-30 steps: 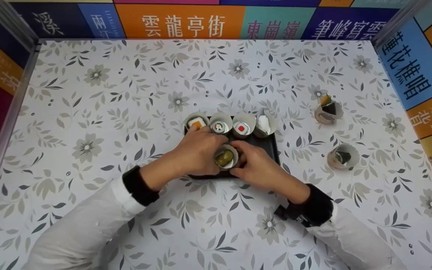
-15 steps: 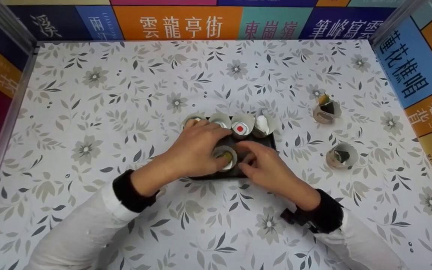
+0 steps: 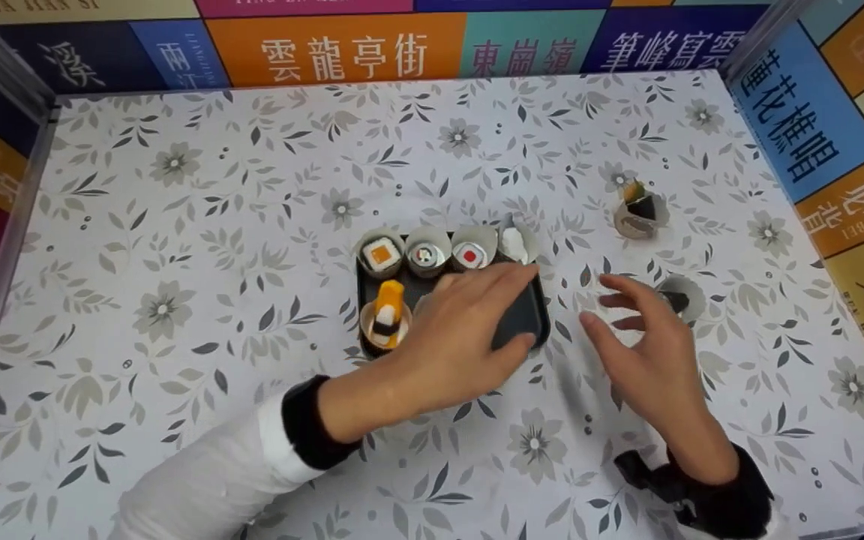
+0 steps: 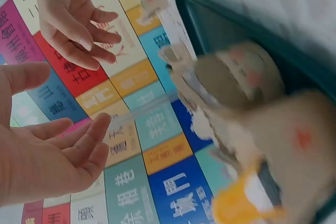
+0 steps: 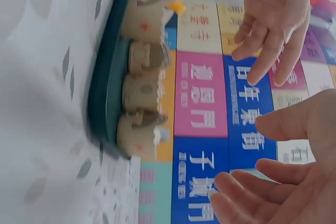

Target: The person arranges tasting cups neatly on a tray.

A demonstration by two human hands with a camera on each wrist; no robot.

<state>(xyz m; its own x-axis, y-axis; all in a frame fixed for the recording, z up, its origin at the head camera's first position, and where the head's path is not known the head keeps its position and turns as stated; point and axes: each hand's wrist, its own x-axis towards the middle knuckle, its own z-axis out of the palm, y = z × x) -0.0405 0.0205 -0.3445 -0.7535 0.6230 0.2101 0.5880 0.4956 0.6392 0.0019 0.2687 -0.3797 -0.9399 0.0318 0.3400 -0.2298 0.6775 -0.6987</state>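
My left hand [image 3: 462, 337] hovers over the dark tray [image 3: 526, 326], fingers spread and holding nothing. It covers most of the front row from above. Beyond the tray's right edge, my right hand [image 3: 649, 356] is in the air with fingers loosely bent, near a paper cup [image 3: 691, 296] with a dark piece in it. Along the tray's back stand several cups with toy sushi: a roll with an orange centre [image 3: 381, 255], one with a red centre [image 3: 469, 256] and a white piece [image 3: 514, 246] among them. A yellow-topped sushi [image 3: 388, 307] pokes from the front-left cup.
Farther back on the right stands another paper cup [image 3: 640, 217] with a dark and yellow piece. A flower-patterned cloth [image 3: 252, 187] covers the table. Colourful panels [image 3: 364, 56] with large characters border its back and sides.
Both hands have come away from the cup with the green roll. My left hand has moved right over the tray, hiding that cup; my right hand has moved right, off the tray.
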